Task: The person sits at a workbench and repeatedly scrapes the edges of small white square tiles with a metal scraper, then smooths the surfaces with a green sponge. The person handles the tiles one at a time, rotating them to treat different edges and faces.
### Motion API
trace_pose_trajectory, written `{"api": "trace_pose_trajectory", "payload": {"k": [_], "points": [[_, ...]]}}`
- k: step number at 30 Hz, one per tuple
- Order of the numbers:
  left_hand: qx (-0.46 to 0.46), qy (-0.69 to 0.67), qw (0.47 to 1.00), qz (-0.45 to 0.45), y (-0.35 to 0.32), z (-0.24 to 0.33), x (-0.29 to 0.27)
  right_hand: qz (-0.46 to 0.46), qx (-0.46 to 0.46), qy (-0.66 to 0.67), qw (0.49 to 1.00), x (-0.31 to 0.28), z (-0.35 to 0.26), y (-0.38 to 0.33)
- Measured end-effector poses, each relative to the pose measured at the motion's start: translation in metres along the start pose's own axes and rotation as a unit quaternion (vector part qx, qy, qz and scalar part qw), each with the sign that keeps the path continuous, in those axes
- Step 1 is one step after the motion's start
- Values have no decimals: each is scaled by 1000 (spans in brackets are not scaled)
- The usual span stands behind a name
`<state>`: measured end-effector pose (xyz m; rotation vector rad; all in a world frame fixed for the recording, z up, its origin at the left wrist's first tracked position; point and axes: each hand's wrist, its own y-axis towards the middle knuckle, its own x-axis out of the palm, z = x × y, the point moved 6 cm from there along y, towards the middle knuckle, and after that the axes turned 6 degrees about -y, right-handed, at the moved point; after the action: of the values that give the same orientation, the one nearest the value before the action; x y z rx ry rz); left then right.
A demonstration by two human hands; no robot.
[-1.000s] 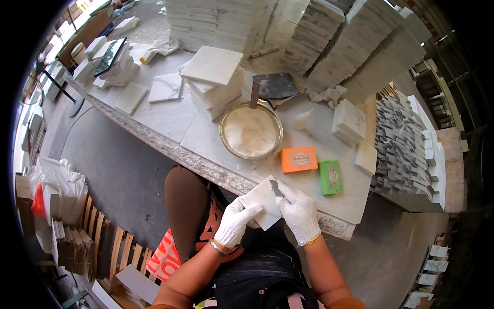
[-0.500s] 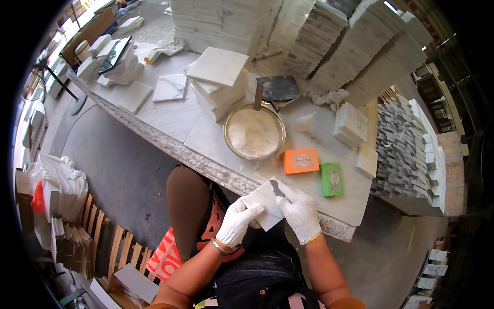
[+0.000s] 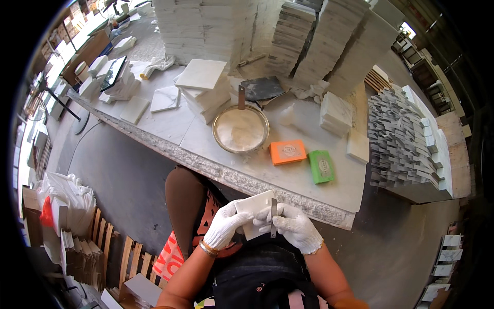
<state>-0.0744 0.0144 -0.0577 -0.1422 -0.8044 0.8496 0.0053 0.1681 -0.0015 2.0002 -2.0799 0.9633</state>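
A seated worker in white gloves holds a small white tile (image 3: pixel 256 208) over the lap, just below the near edge of the stone counter (image 3: pixel 170 129). The left hand (image 3: pixel 225 228) grips the tile's left side, fingers curled around it. The right hand (image 3: pixel 294 230) pinches a thin metal blade (image 3: pixel 273 216) upright against the tile's right face, fingers closed on the blade and touching the tile.

On the counter, from the left: a dark tablet (image 3: pixel 114 73) resting on stacked tiles, loose flat tiles (image 3: pixel 165 98), a short tile stack (image 3: pixel 204 85), then a metal bowl (image 3: pixel 241 129) of white paste with a scraper handle (image 3: pixel 241 97) standing in it. Beside the bowl lie an orange box (image 3: pixel 288 152) and a green box (image 3: pixel 321 166), well apart from the hands. Farther right sit a marble block (image 3: pixel 337 110) and sheets of grey mosaic (image 3: pixel 399 136). Tall tile stacks (image 3: pixel 206 26) wall the counter's far side. White bags (image 3: pixel 64 193) lie on the floor at left.
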Motion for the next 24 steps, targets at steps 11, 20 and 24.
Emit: {"api": "trace_pose_trajectory", "payload": {"k": [11, 20, 24], "points": [[-21, -62, 997, 26, -40, 5, -9, 213, -83, -134, 964, -50, -17, -23], [34, -90, 995, 14, -38, 2, -18, 187, -145, -414, 879, -12, -37, -34], [38, -97, 994, 16, -42, 9, -11, 164, -255, -561, 770, 10, -51, -31]]}}
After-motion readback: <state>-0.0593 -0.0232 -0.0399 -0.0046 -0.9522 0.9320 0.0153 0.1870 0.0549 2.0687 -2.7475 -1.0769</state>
